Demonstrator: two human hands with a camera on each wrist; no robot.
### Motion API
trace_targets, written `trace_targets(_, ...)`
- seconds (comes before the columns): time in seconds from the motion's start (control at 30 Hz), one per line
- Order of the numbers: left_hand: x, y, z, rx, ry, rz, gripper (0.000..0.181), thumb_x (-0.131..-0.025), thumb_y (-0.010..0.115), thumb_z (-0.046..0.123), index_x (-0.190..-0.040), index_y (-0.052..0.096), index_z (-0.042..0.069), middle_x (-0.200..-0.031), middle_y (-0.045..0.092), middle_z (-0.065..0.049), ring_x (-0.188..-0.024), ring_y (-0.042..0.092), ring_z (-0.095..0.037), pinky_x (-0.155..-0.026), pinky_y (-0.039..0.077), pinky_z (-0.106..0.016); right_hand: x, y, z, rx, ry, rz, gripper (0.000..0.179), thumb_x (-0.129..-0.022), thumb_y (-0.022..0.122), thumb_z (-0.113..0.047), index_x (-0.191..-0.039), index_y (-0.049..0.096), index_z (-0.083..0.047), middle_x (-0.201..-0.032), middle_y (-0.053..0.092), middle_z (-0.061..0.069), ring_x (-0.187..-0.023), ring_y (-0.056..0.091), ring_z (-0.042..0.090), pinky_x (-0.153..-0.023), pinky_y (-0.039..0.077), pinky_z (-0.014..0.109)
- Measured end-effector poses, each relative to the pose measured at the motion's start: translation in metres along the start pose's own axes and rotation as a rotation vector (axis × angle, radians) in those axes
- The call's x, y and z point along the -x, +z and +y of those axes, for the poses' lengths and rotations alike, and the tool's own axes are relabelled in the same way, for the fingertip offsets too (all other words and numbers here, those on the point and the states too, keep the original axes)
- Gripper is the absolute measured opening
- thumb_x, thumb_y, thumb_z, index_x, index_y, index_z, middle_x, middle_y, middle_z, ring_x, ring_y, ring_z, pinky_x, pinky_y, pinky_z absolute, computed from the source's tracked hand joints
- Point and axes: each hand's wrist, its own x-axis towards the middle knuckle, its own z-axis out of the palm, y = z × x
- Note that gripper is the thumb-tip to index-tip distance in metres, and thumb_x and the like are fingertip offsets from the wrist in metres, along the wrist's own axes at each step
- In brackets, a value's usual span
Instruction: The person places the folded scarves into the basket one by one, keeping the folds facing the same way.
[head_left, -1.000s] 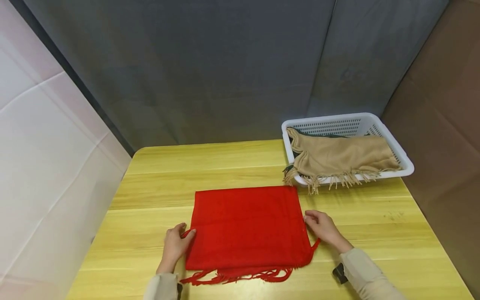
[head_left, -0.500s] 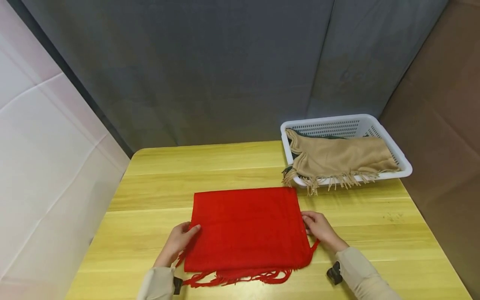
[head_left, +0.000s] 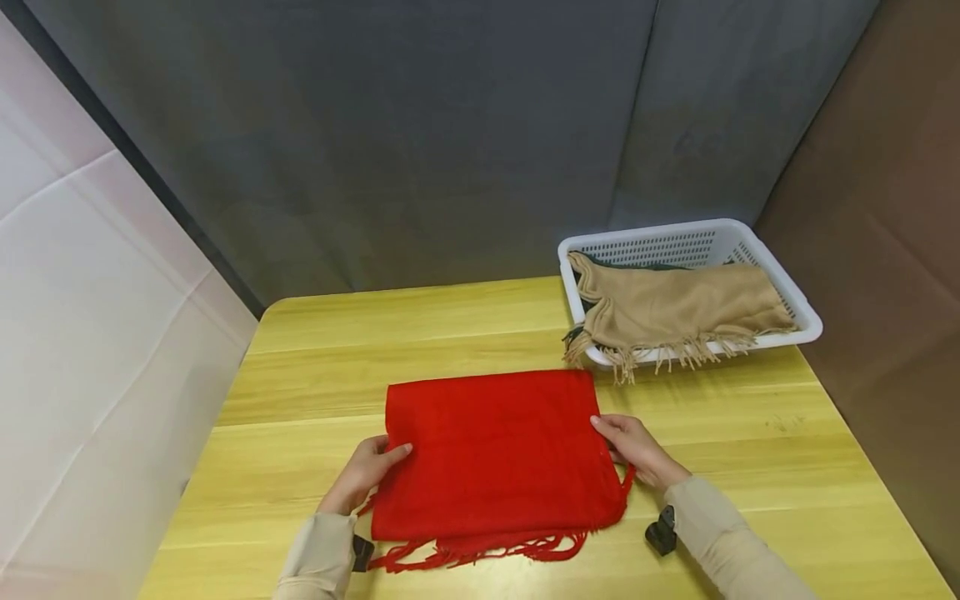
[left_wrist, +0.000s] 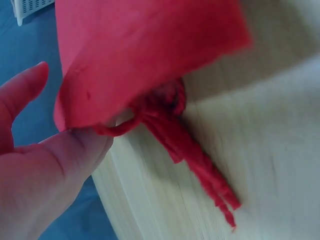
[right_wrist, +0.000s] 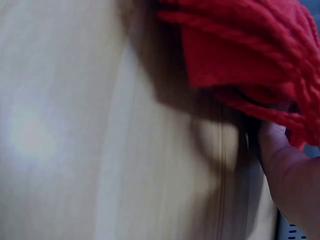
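Observation:
A red scarf (head_left: 495, 458), folded into a rectangle with twisted fringe along its near side, lies before me on the table. My left hand (head_left: 365, 471) holds its left edge, thumb on top and fingers underneath. On the opposite edge, my right hand (head_left: 637, 446) grips the cloth with the thumb laid over it. In the left wrist view, fingers (left_wrist: 75, 150) reach under a raised fold, and fringe strands (left_wrist: 195, 160) hang below. The right wrist view shows part of the right hand (right_wrist: 290, 180) beneath red fringe (right_wrist: 240, 35); its fingertips are hidden by cloth.
A white plastic basket (head_left: 810, 323) stands at the table's back right corner. In it lies a folded tan scarf (head_left: 682, 308), its fringe hanging over the front rim, with dark green cloth (head_left: 660, 267) below. A grey curtain (head_left: 450, 142) hangs behind the wooden table (head_left: 315, 358).
My left hand has slid further onto the scarf's left edge, fingers now under it. My right thumb has moved over the right edge. The scarf has stayed nearly in place.

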Motion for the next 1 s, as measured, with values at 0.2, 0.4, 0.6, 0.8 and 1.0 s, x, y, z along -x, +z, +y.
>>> trace_targets(0.2,-0.009,-0.002,-0.001,0.036,-0.021,-0.041,0.034,-0.087,0.054,0.015,-0.107,0.049,-0.013,-0.082,0.059,-0.01,-0.069,0.058,-0.018,-0.062,0.048,-0.031,-0.004,0.006,-0.002,-0.009,0.012,-0.008,0.059,-0.089,0.048,-0.041,-0.116,0.046,0.01,-0.071,0.058,-0.001,-0.056,0.053,0.007,-0.054,0.046,0.022)
trace_targets(0.4,-0.014,-0.003,-0.003,0.061,-0.011,-0.04,0.037,-0.088,0.053,0.019,-0.108,0.047,-0.012,-0.082,0.059,-0.01,-0.07,0.058,-0.017,-0.063,0.048,-0.031,-0.009,0.013,-0.002,0.051,-0.02,-0.027,0.053,-0.089,0.05,-0.036,-0.117,0.046,0.008,-0.086,0.061,0.006,-0.069,0.059,0.015,-0.062,0.049,0.031)
trace_targets(0.6,-0.016,-0.005,-0.001,0.013,0.009,-0.065,0.043,-0.089,0.053,0.022,-0.117,0.041,-0.008,-0.095,0.058,-0.014,-0.079,0.058,-0.019,-0.07,0.046,-0.033,-0.013,0.016,-0.001,0.141,-0.058,0.017,0.044,-0.089,0.052,-0.027,-0.12,0.041,0.002,-0.097,0.057,0.011,-0.076,0.058,0.016,-0.066,0.048,0.031)
trace_targets(0.8,-0.023,-0.012,0.003,-0.094,0.044,-0.09,0.05,-0.088,0.053,0.023,-0.126,0.038,-0.006,-0.105,0.055,-0.018,-0.087,0.057,-0.023,-0.075,0.045,-0.036,-0.016,0.016,-0.001,0.292,-0.212,0.093,0.038,-0.086,0.057,-0.012,-0.119,0.044,0.003,-0.102,0.059,0.021,-0.074,0.06,0.018,-0.062,0.047,0.029)
trace_targets(1.0,-0.03,-0.013,0.005,-0.171,0.085,-0.088,0.054,-0.088,0.054,0.023,-0.13,0.034,-0.005,-0.113,0.052,-0.021,-0.095,0.054,-0.028,-0.082,0.042,-0.04,-0.017,0.017,-0.004,0.465,-0.368,0.154,0.035,-0.082,0.06,-0.005,-0.113,0.048,0.007,-0.102,0.059,0.023,-0.083,0.06,0.027,-0.068,0.047,0.03)
